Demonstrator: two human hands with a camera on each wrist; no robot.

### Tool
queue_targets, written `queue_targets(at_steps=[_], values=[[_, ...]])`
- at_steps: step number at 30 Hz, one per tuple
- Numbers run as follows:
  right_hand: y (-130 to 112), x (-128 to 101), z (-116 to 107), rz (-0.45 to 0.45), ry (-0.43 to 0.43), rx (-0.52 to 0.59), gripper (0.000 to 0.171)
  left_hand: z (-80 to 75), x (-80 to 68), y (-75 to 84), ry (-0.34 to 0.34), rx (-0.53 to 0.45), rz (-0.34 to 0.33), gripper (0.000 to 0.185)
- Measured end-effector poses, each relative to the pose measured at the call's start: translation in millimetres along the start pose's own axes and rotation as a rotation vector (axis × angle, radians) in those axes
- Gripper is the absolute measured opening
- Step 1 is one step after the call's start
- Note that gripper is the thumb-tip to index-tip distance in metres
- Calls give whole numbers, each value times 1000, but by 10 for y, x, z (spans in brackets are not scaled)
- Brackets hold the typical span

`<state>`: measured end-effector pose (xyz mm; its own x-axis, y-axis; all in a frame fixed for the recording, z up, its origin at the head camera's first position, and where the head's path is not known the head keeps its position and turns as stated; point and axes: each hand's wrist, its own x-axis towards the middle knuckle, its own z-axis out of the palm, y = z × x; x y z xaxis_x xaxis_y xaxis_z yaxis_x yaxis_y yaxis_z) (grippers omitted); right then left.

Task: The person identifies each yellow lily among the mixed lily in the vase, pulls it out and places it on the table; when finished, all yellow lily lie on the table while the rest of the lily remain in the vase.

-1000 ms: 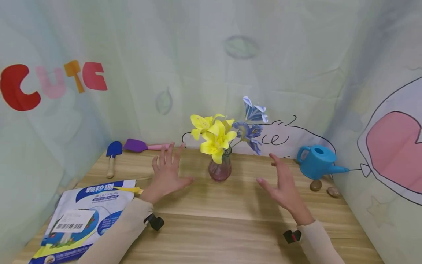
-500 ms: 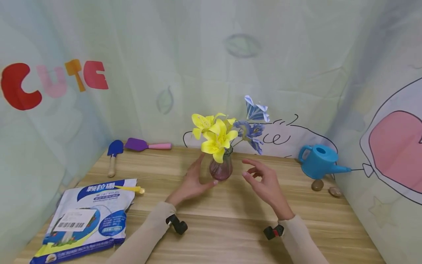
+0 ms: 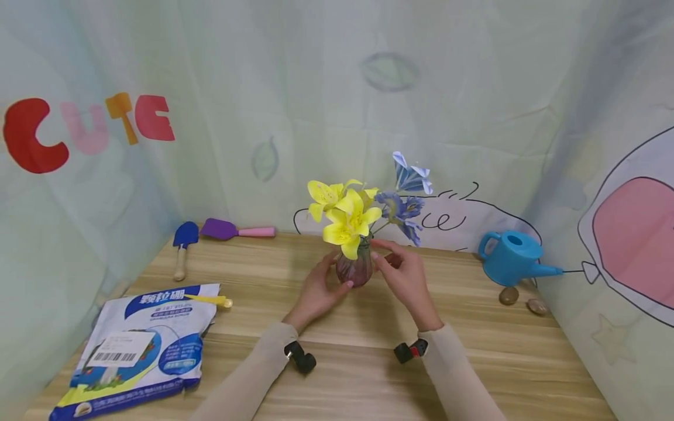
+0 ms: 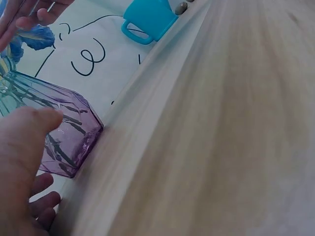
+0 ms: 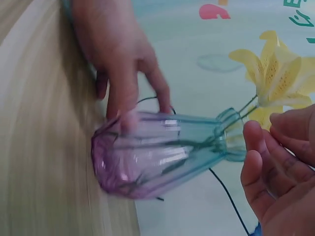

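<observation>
A small glass vase (image 3: 353,272), purple at its base and greenish toward the neck, stands on the wooden table. Artificial yellow lilies (image 3: 347,225) and blue flowers (image 3: 402,204) rise from it. My left hand (image 3: 318,295) holds the lower part of the vase, thumb across the front and fingers round the left side. On the other side, my right hand (image 3: 408,283) has its loosely bent fingers right at the neck. The right wrist view shows the dark stems through the glass (image 5: 162,152), with the right fingertips (image 5: 253,132) beside the rim.
On the left lies a white and blue printed bag (image 3: 142,345) with a yellow stick on its corner. Behind it are a blue shovel (image 3: 184,240) and a purple spade with pink handle (image 3: 226,229). A blue watering can (image 3: 509,257) and two pebbles (image 3: 508,295) sit at right.
Both hands have moved inward to the vase from either side. The left hand has closed round its lower part, and the right has come up to the neck. The vase has stayed in place.
</observation>
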<state>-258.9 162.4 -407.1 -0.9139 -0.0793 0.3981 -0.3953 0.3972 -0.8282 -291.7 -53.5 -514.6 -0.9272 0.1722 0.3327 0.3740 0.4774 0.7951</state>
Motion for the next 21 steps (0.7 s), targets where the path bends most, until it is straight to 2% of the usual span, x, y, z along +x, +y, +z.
queue_targets(at_steps=[6,10,16,21], values=[[-81,135,129,58,22,65,32,7,13,-66,19,29,67,81],[-107,202,209,66,30,86,35,4,11,-72,32,46,87,79],[-78,249,319,66,60,108,24,16,-8,-56,50,58,112,77],[-51,259,384,69,103,147,19,20,-27,-41,47,61,107,75]])
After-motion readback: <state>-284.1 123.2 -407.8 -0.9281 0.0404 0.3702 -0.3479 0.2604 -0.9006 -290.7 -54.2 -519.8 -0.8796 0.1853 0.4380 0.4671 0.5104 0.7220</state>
